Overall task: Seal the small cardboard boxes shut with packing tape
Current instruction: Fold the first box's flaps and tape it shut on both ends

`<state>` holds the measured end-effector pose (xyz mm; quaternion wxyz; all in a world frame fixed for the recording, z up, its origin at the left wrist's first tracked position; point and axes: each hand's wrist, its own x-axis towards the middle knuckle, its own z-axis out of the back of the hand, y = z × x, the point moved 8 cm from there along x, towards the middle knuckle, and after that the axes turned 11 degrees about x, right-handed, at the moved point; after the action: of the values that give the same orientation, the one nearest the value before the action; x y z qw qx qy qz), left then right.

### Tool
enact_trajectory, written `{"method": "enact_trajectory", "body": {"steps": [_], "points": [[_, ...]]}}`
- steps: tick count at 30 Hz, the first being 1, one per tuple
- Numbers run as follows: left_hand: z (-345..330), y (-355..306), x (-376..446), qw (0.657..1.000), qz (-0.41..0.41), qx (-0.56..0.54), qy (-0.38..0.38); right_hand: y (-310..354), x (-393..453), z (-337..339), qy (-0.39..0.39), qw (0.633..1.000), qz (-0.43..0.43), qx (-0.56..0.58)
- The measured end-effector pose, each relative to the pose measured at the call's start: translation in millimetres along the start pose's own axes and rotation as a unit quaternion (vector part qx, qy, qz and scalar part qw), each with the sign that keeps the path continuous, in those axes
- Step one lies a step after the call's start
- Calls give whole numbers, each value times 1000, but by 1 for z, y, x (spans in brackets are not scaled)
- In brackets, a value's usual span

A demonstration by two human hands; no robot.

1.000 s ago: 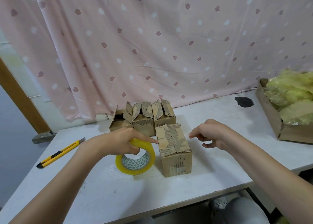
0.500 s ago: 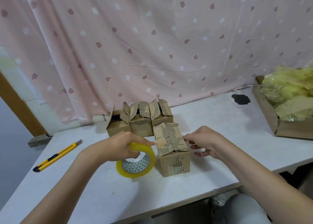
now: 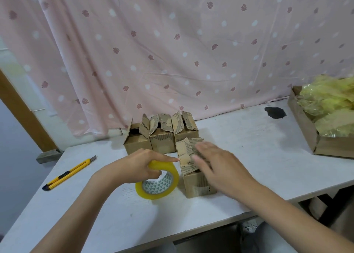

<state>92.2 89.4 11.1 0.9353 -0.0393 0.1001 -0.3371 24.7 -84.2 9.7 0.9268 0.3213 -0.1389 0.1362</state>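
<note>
A small cardboard box (image 3: pixel 193 185) with torn, closed flaps stands near the table's front. My right hand (image 3: pixel 220 166) lies over its top with straight fingers pressing the flaps down. Just left of the box a yellow roll of packing tape (image 3: pixel 161 183) stands on edge, and my left hand (image 3: pixel 141 166) grips its top, index finger pointing at the box. Behind them a row of three small boxes (image 3: pixel 161 138) stands with flaps up.
A yellow utility knife (image 3: pixel 69 173) lies at the left of the white table (image 3: pixel 249 147). A larger cardboard box (image 3: pixel 310 136) full of crumpled yellow tape sits at the right edge. A pink patterned curtain hangs behind. A dark stain (image 3: pixel 274 112) marks the back right.
My right hand has moved left from beside the front box onto its top, fingers stretched out over the flaps. My left hand stays on the tape roll.
</note>
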Motion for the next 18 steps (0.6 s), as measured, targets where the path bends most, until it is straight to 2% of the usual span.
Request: {"method": "enact_trajectory", "body": {"steps": [1, 3, 8, 13, 18], "points": [[1, -1, -1, 1000, 1, 2, -2, 1, -3, -12, 53, 997, -2, -49], [1, -5, -3, 1000, 2, 6, -3, 0, -6, -20, 93, 990, -6, -106], [1, -7, -5, 1000, 8, 11, -9, 15, 0, -17, 87, 985, 36, -146], [4, -3, -8, 999, 22, 17, -44, 17, 5, -43, 132, 973, 62, -178], [5, 14, -21, 995, 38, -10, -93, 9, 7, -43, 72, 969, 68, -227]]}}
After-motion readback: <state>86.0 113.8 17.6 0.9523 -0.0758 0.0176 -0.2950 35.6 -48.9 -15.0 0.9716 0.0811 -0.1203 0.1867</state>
